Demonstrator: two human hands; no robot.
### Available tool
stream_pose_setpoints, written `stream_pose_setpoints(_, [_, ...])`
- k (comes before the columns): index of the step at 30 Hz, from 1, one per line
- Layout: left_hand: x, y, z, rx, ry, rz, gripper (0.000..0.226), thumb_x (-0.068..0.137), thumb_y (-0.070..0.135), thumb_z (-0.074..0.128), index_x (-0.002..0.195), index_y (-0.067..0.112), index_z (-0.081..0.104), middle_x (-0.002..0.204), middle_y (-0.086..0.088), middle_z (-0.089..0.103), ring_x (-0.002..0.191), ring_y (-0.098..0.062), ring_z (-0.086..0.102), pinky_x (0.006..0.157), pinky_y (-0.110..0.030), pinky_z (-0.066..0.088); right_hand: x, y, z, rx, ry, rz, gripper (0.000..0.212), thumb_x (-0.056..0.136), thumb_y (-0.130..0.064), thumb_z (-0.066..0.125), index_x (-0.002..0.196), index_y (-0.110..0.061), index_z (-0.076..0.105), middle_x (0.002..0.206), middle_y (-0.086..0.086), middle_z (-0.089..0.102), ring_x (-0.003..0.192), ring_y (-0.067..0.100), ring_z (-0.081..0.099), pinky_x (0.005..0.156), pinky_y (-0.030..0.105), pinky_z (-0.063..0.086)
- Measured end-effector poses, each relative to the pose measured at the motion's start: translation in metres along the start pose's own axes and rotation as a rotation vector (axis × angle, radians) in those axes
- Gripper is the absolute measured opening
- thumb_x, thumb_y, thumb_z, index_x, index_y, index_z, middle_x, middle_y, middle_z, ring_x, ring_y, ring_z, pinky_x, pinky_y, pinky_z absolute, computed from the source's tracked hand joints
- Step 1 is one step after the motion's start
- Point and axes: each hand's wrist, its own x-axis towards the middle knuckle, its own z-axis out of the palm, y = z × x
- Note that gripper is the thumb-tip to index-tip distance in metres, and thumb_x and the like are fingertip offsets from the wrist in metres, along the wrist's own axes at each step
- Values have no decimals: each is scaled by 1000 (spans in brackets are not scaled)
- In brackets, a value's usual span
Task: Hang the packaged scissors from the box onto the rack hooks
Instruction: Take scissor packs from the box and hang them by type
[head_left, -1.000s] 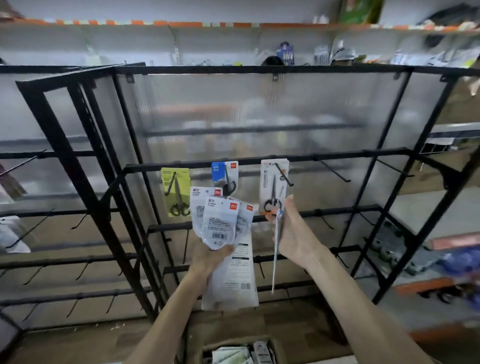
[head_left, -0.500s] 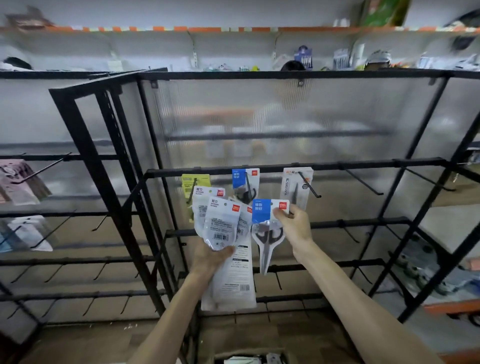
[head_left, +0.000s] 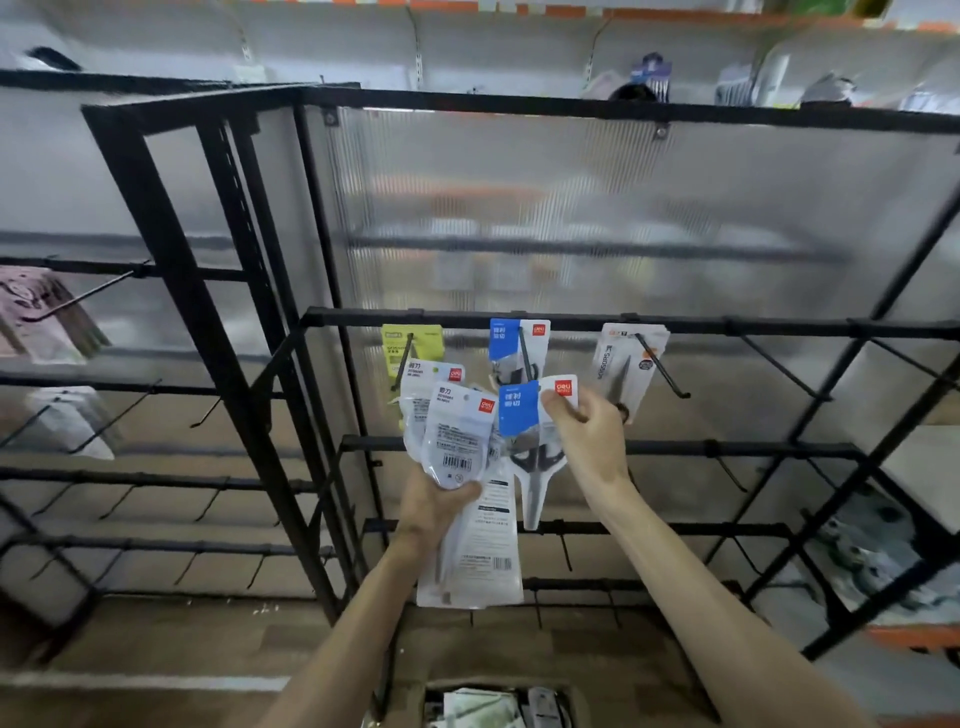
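Black rack (head_left: 571, 323), three hung packs (head_left: 613, 358). Left hand (head_left: 434, 512) grips fan of packs (head_left: 457, 441); right hand (head_left: 584, 436) pinches blue pack (head_left: 519, 410) by its top.

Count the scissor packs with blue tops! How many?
2. The hanging blue pack is on the middle hook; the held blue pack is pinched by the right hand. More may hide behind.

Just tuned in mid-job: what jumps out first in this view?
Centre, the right hand pinches a blue-topped scissors pack by its top edge. Beside it the left hand grips a fan of white packs. Behind, a yellow pack, a blue pack and a grey pack hang on hooks of the black rack.
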Motion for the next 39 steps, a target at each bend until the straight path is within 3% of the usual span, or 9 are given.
stream_pose_setpoints(6, [7,2,2,-5,26,-26,34,81,-5,79,99,22,69,98,3,77,85,-12,76,66,-23,61,0,10,-6,-27,7,-33,4,98,-21,62,95,-21,65,96,-5,72,94,5,69,70,17,55])
stream_pose_setpoints(10, [13,6,5,5,25,-45,35,80,-4,79,98,24,67,94,6,76,77,-4,74,60,-19,58,2,13,-9,-108,-101,-52,6,98,-18,62,94,-15,66,95,-3,73,89,3,70,68,16,54])
stream_pose_setpoints(14, [17,6,10,-14,19,-64,33,80,-1,81,96,24,66,91,8,75,75,-4,74,58,-18,57,2,15,-5,-92,-56,-67,9,98,-19,61,99,-12,67,92,-4,72,86,5,67,72,17,53])
stream_pose_setpoints(20, [23,8,10,17,21,-54,37,79,-1,82,99,25,66,97,4,76,86,-12,75,70,-25,61,19,21,-5,-67,14,30,8,97,-20,60,93,-14,63,94,7,70,91,25,68,75,40,56])
stream_pose_setpoints(25, [29,7,5,48,39,-77,38,78,4,84,110,18,68,96,7,75,87,-9,73,69,-20,59,5,19,-16,-102,-152,-28,8,99,-16,60,102,-9,62,98,-3,69,90,-6,65,63,16,54])
stream_pose_setpoints(29, [28,7,3,61,48,-93,38,78,5,84,97,30,64,93,13,71,86,-4,69,68,-18,55,-5,13,-21,-85,-136,-79,9,98,-19,61,100,-10,62,97,-3,71,91,0,68,66,19,56])
stream_pose_setpoints(32, [29,8,4,61,54,-121,35,79,2,82,103,21,67,94,8,73,83,-8,71,65,-21,57,2,1,-18,-122,-74,-103,3,98,-21,61,95,-19,62,93,-4,70,85,8,68,70,20,56])
stream_pose_setpoints(35, [28,9,6,50,46,-102,35,80,0,81,108,16,68,95,4,76,78,-7,73,60,-19,58,8,0,-11,-157,-73,-73,8,97,-17,61,95,-13,67,89,-3,71,80,4,66,62,9,47])
stream_pose_setpoints(39, [26,7,6,38,32,-86,36,79,-1,82,108,14,68,96,2,76,77,-10,76,61,-19,59,12,5,-2,-128,-45,-11,12,100,-19,59,98,-10,66,92,-3,69,80,0,65,59,6,44])
